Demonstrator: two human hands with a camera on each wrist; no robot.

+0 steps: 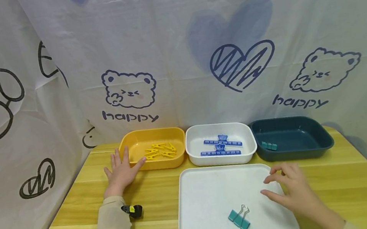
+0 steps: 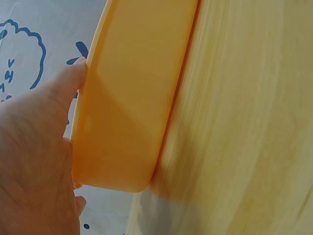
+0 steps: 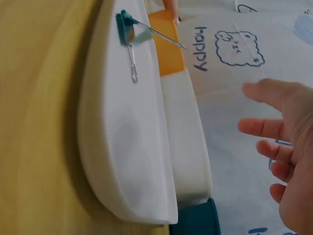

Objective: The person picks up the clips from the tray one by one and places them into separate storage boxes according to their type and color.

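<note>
My left hand [image 1: 121,173] rests with spread fingers at the near left corner of the yellow-orange box [image 1: 130,136], its thumb at the rim. Inside that box lie several small yellow clips [image 1: 160,150]. My right hand [image 1: 292,185] hovers over the right part of the white tray [image 1: 207,192], fingers loosely bent, thumb apart, nothing held. A teal binder clip [image 1: 239,220] lies near the tray's front edge, one wire handle standing up. In the right wrist view both the binder clip [image 3: 128,30] and the right hand [image 3: 298,132] show, well apart.
Behind the tray stands a white box [image 1: 192,144] with two blue ruler-like clips [image 1: 221,153]. To its right, a dark teal box [image 1: 299,149] holds a teal binder clip [image 1: 269,145]. A printed curtain [image 1: 175,53] hangs behind the wooden table [image 1: 153,203].
</note>
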